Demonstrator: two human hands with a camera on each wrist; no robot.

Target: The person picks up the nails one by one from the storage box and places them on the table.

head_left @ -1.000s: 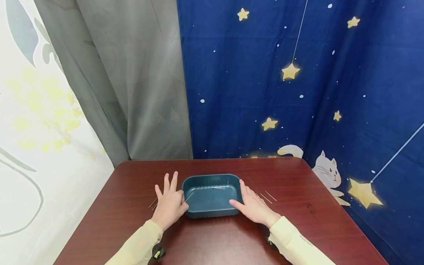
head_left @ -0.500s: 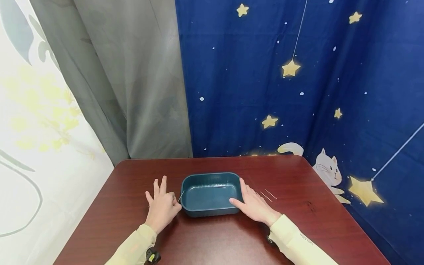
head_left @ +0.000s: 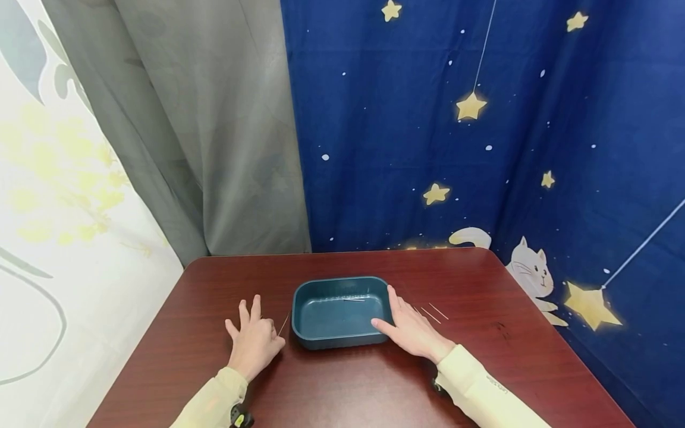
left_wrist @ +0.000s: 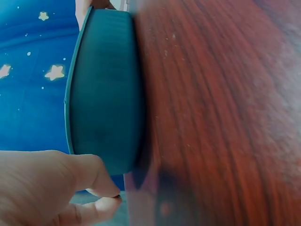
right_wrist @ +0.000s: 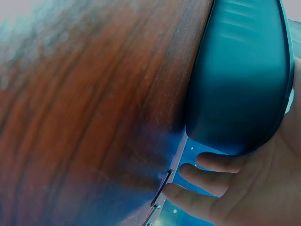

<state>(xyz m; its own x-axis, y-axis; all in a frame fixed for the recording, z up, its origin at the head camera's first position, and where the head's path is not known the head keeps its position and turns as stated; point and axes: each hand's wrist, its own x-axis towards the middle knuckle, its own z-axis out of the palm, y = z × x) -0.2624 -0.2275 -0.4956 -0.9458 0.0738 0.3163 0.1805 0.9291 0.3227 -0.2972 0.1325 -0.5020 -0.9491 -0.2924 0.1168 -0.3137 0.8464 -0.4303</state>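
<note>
In the head view my left hand [head_left: 253,346] pinches a thin needle-like stick [head_left: 283,324] between thumb and forefinger, with the other fingers spread. This hand is just left of the teal rectangular tray [head_left: 342,340], above the table. In the left wrist view the pinching fingertips [left_wrist: 110,190] show a small dark tip between them. My right hand [head_left: 412,333] rests against the tray's right side, its thumb over the rim and its fingers fairly straight along the outside. Another thin stick [head_left: 354,300] lies inside the tray.
To the right of my right hand, thin sticks [head_left: 430,315] lie on the reddish-brown wooden table [head_left: 332,392]. Behind the table hang a grey curtain [head_left: 241,148] and a blue star-patterned curtain [head_left: 374,148].
My left hand has moved left and a little down, carrying the pinched stick from over the tray to beside it. The right hand stays against the tray.
</note>
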